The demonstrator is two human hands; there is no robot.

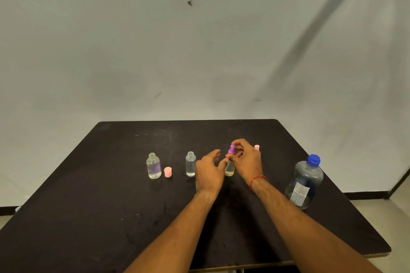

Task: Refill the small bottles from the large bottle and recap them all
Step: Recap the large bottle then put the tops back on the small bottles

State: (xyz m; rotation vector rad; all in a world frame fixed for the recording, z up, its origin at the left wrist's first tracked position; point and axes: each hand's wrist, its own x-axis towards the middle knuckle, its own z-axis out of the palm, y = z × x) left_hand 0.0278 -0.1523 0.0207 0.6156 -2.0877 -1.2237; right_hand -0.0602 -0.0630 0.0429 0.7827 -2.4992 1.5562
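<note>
Recapping step: my right hand (244, 160) pinches the purple cap (232, 149) at the neck of the third small bottle (229, 169), mid-table; whether it is on the threads I cannot tell. My left hand (209, 170) is half open beside the bottle, thumb touching it. Bottle upright, long axis vertical, mouth up. Next, probably: steady bottle, twist cap down. The two bottles to my left stand uncapped; large bottle (305, 180) is capped.

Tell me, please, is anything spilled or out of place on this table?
Faint wet-looking marks on the table suggest small spills, though I cannot be sure. Two small bottles stand open, one pink cap loose beside them. The right hand holds a purple cap.
</note>
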